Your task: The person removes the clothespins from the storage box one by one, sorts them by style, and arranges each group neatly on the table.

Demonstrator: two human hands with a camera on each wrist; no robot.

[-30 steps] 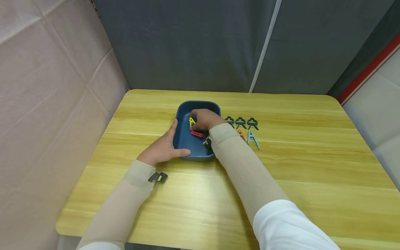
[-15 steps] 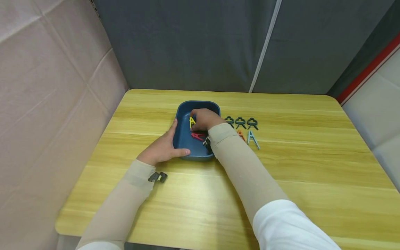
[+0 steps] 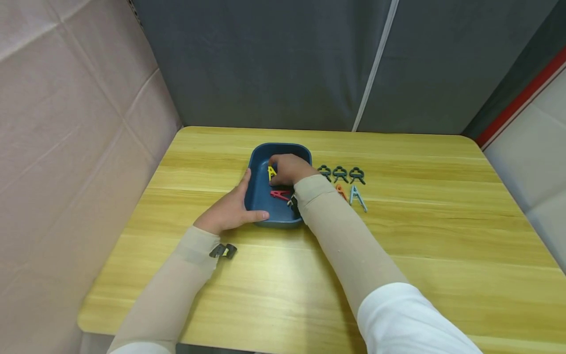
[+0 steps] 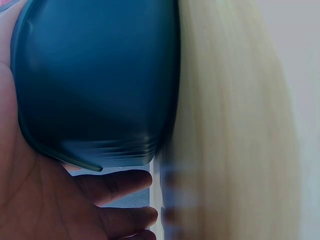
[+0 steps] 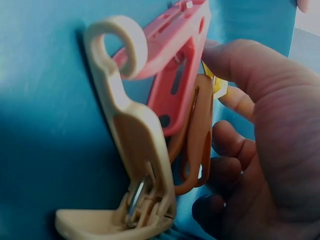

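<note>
With the left hand (image 3: pixel 227 212) braced open against the blue tray (image 3: pixel 262 206), the red clip (image 3: pixel 280 194) has pivoted slightly just under the right hand (image 3: pixel 289 168), whose curled fingers pinch the yellow clip (image 3: pixel 271 172) inside the tray, so sorting continues.

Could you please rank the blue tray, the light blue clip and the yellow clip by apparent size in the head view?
1. Blue tray, clearly the largest.
2. Light blue clip on the table.
3. Yellow clip, but the right hand partly hides it, so its full size is unsure.
</note>
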